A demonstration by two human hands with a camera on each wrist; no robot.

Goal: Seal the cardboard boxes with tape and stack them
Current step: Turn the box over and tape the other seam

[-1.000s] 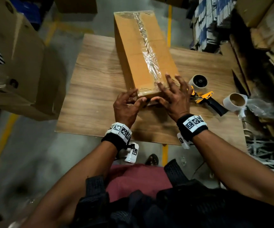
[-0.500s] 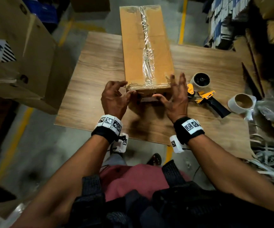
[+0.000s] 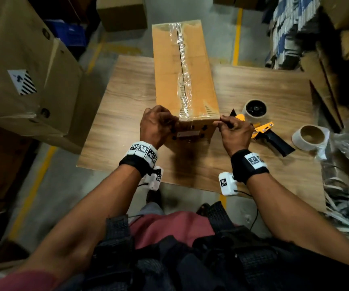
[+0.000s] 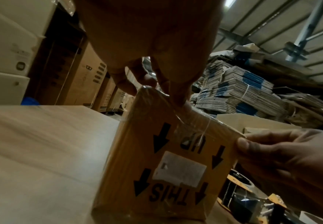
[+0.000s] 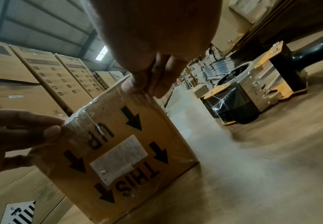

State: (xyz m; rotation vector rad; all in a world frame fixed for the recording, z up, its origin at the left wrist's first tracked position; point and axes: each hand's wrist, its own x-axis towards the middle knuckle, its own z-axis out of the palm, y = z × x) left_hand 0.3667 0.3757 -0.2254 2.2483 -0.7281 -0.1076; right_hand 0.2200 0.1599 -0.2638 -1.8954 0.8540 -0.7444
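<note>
My left grip [image 3: 155, 124] and right grip [image 3: 233, 130] pinch the taped box [image 3: 185, 76] at its near top corners, on the desk [image 3: 127, 97].

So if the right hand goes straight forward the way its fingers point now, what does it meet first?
Probably nothing new: the right hand already pinches the near upper right corner of the cardboard box; depth past it along the box's side is unclear.

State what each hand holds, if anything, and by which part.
Both grip the cardboard box: left hand at its near top-left corner, right hand at its near top-right corner.
</note>
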